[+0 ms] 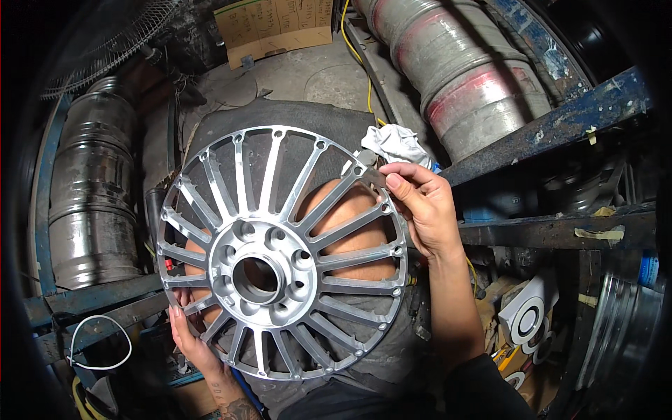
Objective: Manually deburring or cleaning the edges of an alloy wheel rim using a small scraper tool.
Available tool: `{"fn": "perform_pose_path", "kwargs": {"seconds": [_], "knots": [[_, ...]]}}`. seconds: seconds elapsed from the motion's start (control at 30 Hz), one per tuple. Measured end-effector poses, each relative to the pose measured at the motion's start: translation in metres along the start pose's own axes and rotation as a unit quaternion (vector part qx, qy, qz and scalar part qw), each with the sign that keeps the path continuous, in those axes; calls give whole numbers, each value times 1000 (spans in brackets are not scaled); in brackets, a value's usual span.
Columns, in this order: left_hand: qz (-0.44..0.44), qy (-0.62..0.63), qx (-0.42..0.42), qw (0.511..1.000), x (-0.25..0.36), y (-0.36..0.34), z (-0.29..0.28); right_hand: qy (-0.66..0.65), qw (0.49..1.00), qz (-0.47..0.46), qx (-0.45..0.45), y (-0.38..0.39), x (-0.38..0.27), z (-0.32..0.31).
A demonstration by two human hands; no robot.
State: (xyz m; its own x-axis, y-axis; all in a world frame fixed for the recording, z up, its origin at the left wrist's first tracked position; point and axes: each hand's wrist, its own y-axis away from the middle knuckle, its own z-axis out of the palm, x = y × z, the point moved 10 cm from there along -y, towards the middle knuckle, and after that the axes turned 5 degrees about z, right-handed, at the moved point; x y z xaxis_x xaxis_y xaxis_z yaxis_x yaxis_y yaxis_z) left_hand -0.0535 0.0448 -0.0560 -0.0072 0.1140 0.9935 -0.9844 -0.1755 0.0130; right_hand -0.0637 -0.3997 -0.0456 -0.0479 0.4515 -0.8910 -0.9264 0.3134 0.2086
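A silver multi-spoke wheel centre (262, 227) with a round hub, open bore and ring of holes sits tilted over my bare legs and a dark mat (252, 119). My left hand (189, 336) grips the lower left of its outer rim, with some fingers hidden behind it. My right hand (423, 203) is closed at the upper right rim, thumb and forefinger pinching a small flat dark piece (376, 176) against it; I cannot make out exactly what that piece is. Just behind the rim near that hand lies a crumpled white cloth (395, 145).
Stacked metal wheel barrels (91, 196) stand at left, more with red marks (476, 91) at upper right. Blue steel rack bars (532, 150) border my right side. A cardboard sheet (273, 35), yellow hose (369, 91), white cable loop (100, 364) and boxes (528, 315) surround me.
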Motion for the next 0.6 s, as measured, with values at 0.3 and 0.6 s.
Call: {"fn": "perform_pose_path", "kwargs": {"seconds": [0.3, 0.6], "knots": [[-9, -24, 33, 999, 0, 1, -6, 31, 999, -14, 42, 26, -1, -15], [-25, -17, 20, 999, -3, 1, -3, 30, 996, -18, 78, 46, 0, -24]]}}
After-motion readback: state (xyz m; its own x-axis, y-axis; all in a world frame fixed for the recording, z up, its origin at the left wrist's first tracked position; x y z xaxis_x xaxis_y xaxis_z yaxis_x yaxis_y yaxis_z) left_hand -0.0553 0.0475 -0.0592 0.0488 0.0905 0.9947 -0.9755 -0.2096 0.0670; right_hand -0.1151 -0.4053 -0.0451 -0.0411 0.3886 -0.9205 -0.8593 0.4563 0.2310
